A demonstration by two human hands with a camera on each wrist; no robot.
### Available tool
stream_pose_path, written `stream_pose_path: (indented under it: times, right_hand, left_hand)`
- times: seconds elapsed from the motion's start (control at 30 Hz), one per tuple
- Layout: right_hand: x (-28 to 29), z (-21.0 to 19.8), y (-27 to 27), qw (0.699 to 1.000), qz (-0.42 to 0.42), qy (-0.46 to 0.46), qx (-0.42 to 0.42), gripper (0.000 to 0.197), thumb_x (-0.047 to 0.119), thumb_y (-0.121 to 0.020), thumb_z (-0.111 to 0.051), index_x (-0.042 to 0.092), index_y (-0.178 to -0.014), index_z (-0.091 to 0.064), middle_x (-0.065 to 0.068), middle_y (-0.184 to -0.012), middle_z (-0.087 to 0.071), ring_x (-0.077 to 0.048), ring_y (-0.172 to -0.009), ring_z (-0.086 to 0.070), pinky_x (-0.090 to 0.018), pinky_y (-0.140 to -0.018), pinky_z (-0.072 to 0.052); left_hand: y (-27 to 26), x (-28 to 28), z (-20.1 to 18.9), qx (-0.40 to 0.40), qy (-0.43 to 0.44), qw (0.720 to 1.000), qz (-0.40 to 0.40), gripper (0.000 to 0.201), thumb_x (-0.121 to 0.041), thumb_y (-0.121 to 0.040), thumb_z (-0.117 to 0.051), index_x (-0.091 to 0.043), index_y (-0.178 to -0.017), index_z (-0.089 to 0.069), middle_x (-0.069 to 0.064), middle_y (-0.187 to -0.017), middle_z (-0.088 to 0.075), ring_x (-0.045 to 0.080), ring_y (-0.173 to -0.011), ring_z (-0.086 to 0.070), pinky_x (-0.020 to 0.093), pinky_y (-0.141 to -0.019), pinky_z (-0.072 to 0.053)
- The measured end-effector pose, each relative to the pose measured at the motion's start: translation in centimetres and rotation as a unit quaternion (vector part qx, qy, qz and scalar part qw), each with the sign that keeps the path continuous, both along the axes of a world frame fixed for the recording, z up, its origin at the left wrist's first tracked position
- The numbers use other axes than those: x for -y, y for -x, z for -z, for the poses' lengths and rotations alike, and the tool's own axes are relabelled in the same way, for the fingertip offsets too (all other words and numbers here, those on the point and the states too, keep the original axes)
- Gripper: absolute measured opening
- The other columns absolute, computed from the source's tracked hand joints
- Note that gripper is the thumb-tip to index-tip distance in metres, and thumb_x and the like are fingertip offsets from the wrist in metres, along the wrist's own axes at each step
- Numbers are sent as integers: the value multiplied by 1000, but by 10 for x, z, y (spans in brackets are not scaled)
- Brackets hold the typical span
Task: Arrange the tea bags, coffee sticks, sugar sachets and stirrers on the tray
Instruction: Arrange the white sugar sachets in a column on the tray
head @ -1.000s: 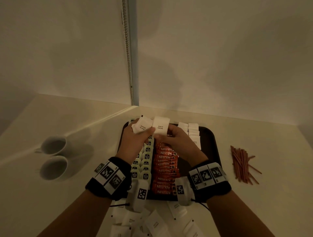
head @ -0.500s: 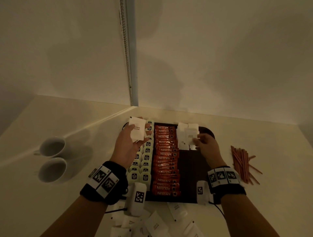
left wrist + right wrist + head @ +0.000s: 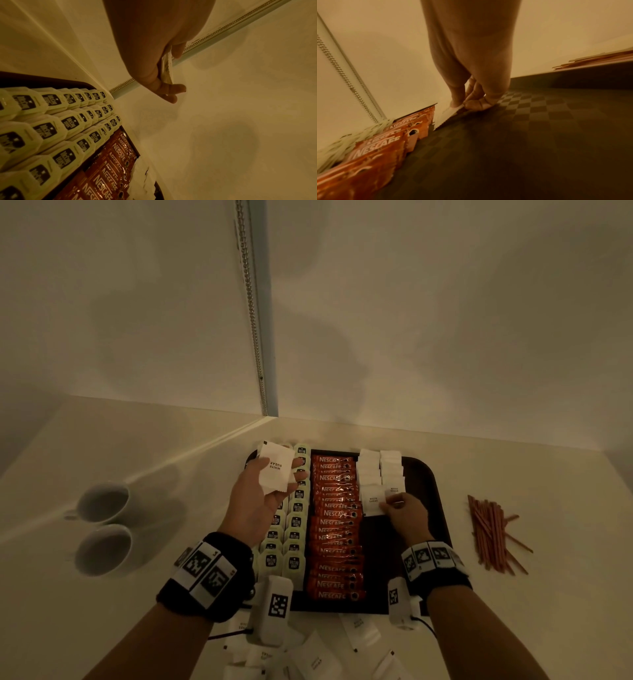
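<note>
A dark tray [image 3: 433, 501] holds two columns of pale green tea bags [image 3: 295, 522], a column of orange coffee sticks [image 3: 334, 529] and two short columns of white sugar sachets [image 3: 380, 470]. My left hand [image 3: 260, 498] hovers over the tea bags and holds a small stack of sugar sachets [image 3: 275, 472], seen edge-on as the stack [image 3: 167, 67] in the left wrist view. My right hand [image 3: 404, 517] pinches one sugar sachet [image 3: 373, 503] at the near end of the sachet columns; this sachet [image 3: 450, 115] lies on the tray floor [image 3: 530, 135].
Two white cups [image 3: 102, 529] stand on the counter at the left. A heap of reddish stirrers [image 3: 491, 532] lies right of the tray. Loose sugar sachets [image 3: 318, 659] are scattered in front of the tray. Walls close off the back.
My hands have parted: the right one carried a sachet rightwards and down onto the sugar columns, while the left stayed over the tea bags with its stack.
</note>
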State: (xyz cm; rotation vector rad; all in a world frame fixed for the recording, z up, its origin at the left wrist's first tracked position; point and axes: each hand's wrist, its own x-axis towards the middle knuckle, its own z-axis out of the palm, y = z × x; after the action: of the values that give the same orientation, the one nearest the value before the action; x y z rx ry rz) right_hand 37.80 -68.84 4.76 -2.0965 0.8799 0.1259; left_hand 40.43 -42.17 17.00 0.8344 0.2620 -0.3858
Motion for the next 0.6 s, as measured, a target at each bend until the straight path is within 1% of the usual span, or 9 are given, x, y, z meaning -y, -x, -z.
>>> stream_pose_path:
  times: [0.1,0.2,0.27,0.33,0.37,0.4,0.47,0.53,0.6]
  right_hand:
    - [-3,0,0,999,-7,33,15,21,17,-84,-68,6,-100,-60,-10,-107,-62,-16,-93,-55,-27,-84,-45]
    - [-5,-2,1,998,-12,53,22,20,14,-83,-69,5,-97,-58,-12,-104,-62,-15,-88,-53,-24,-78,-43]
    - [-10,-11,0,998,-17,49,45,22,16,-84,-68,5,-100,-58,-7,-98,-61,-17,-89,-57,-21,-73,-44]
    - [-23,-34,-6,994,-42,18,101,18,22,-88,-63,9,-99,-59,6,-86,-58,-15,-89,-59,-15,-67,-40]
    - [-33,-50,-10,988,-71,-11,134,16,26,-90,-61,12,-97,-60,9,-84,-58,-12,-87,-60,-16,-67,-41]
    - [-44,-66,-14,979,-111,-43,164,16,30,-91,-58,15,-95,-61,9,-84,-60,-9,-84,-60,-19,-69,-43]
    - [-66,-99,-21,953,-200,-103,203,19,35,-92,-55,21,-98,-64,7,-91,-66,-9,-84,-63,-25,-73,-49]
    - [-83,-123,-25,928,-278,-120,218,16,34,-92,-55,26,-99,-67,10,-92,-68,-7,-85,-64,-22,-76,-52]
    - [-92,-134,-28,912,-326,-106,225,12,29,-91,-58,26,-96,-69,12,-86,-68,-3,-78,-62,-17,-71,-50]
  left_hand:
    - [0,0,1,-7,-9,1000,3,32,-19,-100,-34,-2,-119,-53,18,-93,-71,28,-80,-68,23,-59,-56]
    - [-1,2,1,1,-37,999,1,25,-16,-101,-35,-5,-109,-57,16,-89,-73,29,-83,-67,24,-61,-56]
    - [0,3,0,14,-53,998,9,24,-15,-101,-37,-8,-107,-59,14,-90,-73,27,-83,-68,24,-61,-56]
    - [0,4,-1,31,-80,996,19,22,-15,-101,-39,-12,-106,-60,11,-90,-74,25,-81,-69,23,-60,-56]
    - [-1,4,0,39,-100,994,22,21,-14,-101,-41,-13,-106,-61,9,-90,-74,24,-79,-70,23,-58,-55]
    - [-1,5,0,45,-123,991,24,19,-14,-100,-43,-13,-105,-61,9,-91,-73,23,-77,-69,23,-56,-54]
    - [-1,8,1,63,-180,981,27,13,-15,-97,-52,-14,-103,-63,11,-94,-70,23,-79,-67,23,-54,-51]
    - [0,11,3,88,-230,969,26,9,-15,-91,-61,-17,-98,-67,7,-93,-71,22,-85,-66,25,-59,-51]
    - [1,12,2,111,-248,962,22,11,-15,-84,-69,-15,-96,-69,9,-93,-73,27,-90,-69,36,-70,-57]
